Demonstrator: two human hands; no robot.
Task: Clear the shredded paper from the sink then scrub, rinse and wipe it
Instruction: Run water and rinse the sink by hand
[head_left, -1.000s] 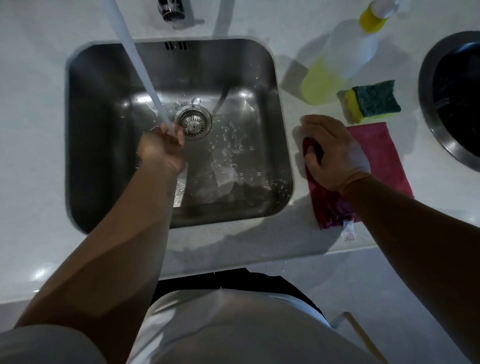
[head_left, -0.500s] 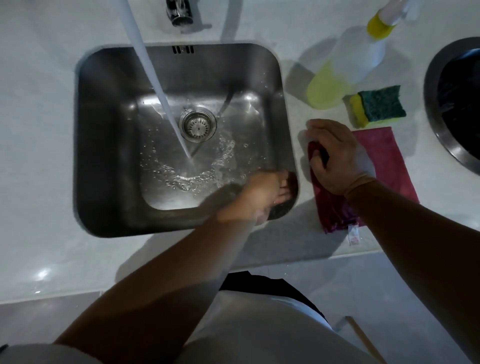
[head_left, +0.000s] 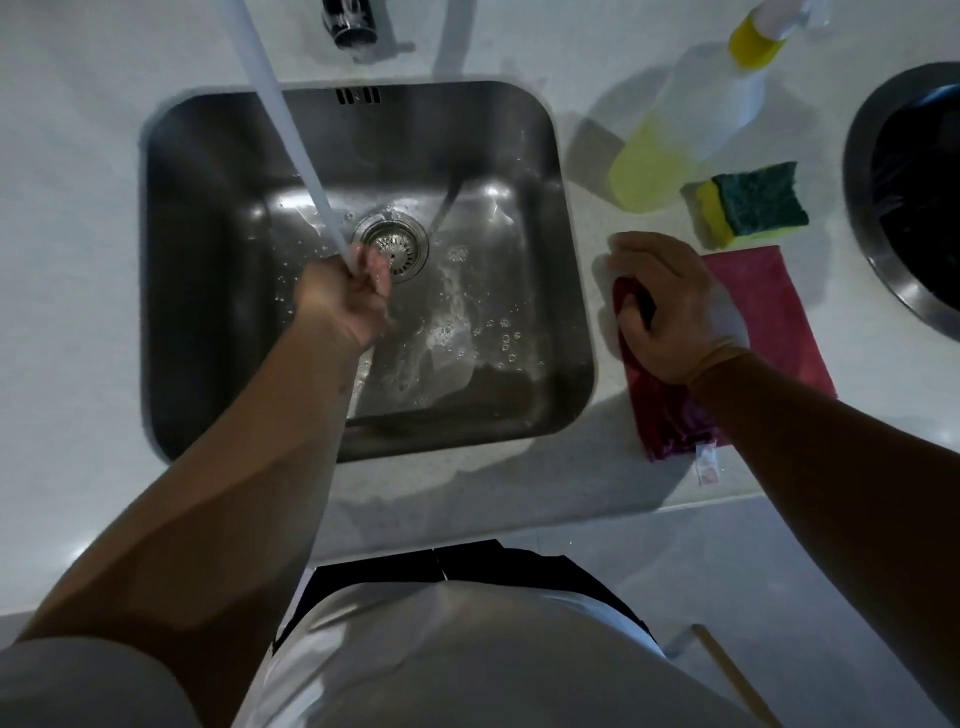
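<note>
A steel sink is set in a white counter. A stream of water falls slantwise from the tap into my left hand, which is cupped under it just left of the drain. The fingers curl loosely and hold nothing that I can see. Water and bubbles lie on the sink floor; no shredded paper shows. My right hand rests on the counter right of the sink, its fingers curled over the left end of a red cloth.
A spray bottle with yellow liquid lies behind the cloth. A yellow and green sponge sits beside it. A round dark basin is at the far right. The tap base stands behind the sink.
My left hand swept from under the stream to the sink's front right corner, then came back under the water by the drain. My right hand stayed on the cloth.
</note>
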